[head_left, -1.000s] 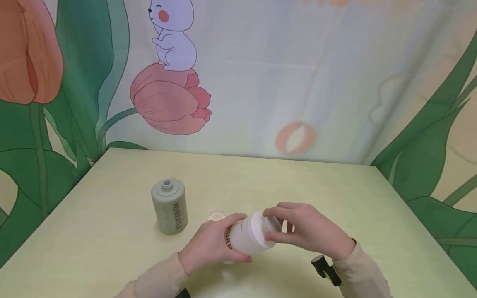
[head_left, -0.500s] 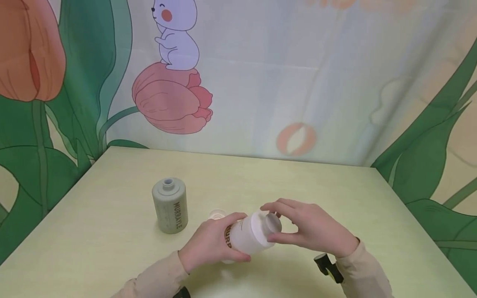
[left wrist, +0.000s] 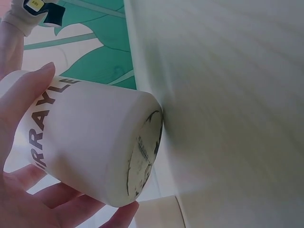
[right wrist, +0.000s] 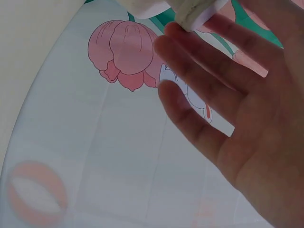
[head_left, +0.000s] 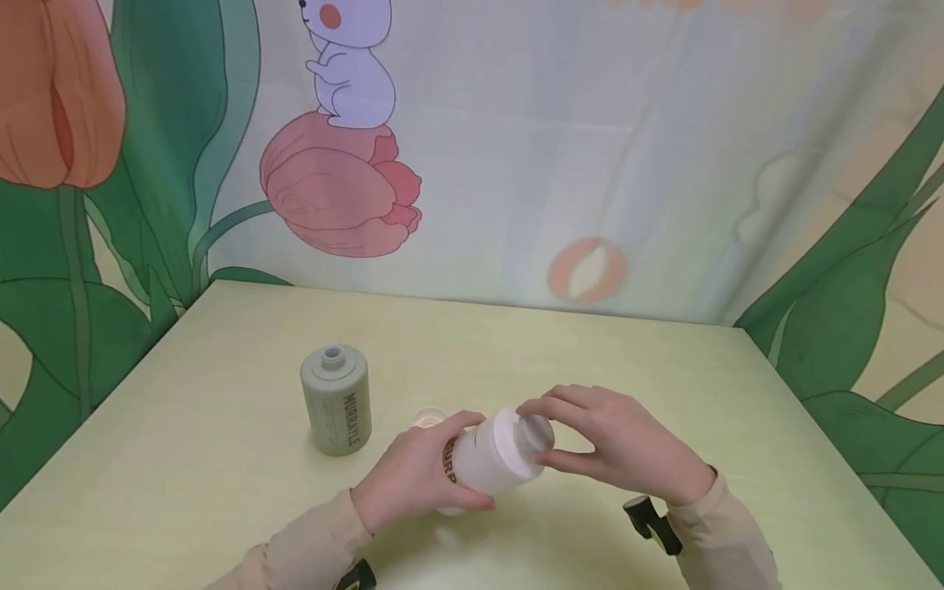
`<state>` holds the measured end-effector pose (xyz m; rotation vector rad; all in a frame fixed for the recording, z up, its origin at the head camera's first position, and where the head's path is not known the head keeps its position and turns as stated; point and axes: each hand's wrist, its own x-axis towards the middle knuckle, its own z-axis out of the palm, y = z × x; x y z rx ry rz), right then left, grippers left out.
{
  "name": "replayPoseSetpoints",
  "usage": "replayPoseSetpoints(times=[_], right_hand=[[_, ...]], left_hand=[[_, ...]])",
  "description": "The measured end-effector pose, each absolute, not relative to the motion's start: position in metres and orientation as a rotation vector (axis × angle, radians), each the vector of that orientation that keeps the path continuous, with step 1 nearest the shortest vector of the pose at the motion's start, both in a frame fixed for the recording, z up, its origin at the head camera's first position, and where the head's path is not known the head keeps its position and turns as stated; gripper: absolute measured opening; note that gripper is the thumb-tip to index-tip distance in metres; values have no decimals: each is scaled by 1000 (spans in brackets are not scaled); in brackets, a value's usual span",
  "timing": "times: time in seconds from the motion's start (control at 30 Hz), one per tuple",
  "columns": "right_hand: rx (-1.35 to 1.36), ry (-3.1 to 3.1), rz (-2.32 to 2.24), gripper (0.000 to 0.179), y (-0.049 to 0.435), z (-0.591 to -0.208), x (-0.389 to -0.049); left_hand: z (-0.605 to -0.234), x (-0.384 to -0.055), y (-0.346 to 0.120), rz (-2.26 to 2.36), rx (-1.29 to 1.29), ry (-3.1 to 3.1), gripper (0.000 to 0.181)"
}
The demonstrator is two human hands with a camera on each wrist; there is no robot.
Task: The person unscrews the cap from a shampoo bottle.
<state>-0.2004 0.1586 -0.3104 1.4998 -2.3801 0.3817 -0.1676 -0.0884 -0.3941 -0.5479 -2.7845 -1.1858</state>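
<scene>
In the head view, my left hand (head_left: 413,475) grips a white bottle (head_left: 483,459) round its body, tilted with its top end toward the right. Brown lettering shows on its side, partly under the fingers. A grey cap (head_left: 534,437) sits at that top end. My right hand (head_left: 619,438) pinches this cap, thumb below and index finger above. The left wrist view shows the base of the white bottle (left wrist: 95,137) turned down toward the table. From the right wrist view, the cap (right wrist: 192,14) appears at the fingertips, its far side hidden.
A grey bottle (head_left: 335,401) with a bare neck stands upright at left on the pale table (head_left: 627,352). Behind my left hand is a pale cylinder, its ringed top (head_left: 430,416) mostly covered. A printed curtain (head_left: 479,147) hangs at the table's far edge.
My right fingers loosen and shift on the cap, the index finger lifting and coming back to it. The left hand keeps its grip on the white bottle. The head view tilts slightly.
</scene>
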Motion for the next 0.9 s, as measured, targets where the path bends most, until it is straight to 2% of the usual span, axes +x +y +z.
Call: replayPoseSetpoints(times=[0.23,0.37,0.53,0.73,0.9], right_hand=[[1368,-2433,381,39,157,-311,-200],[1410,-2346,334,33,156,-312,-202],[1478,-2272,321,35,156,-312,-202],[1395,-2382,354,41,156,-312,-201],[1399,-2346,349,34,154,-313,-202]], left_hand=[[-393,-168,-89,-1189,-542,-2783,76],[-393,-168,-90,-1202,-548,-2788,77],[-393,-168,-91,-1217,-549,-2799,79],[-392,-168,-91,-1228,-535,-2808,79],[-392,-168,-91,-1225,-534,-2810,78]])
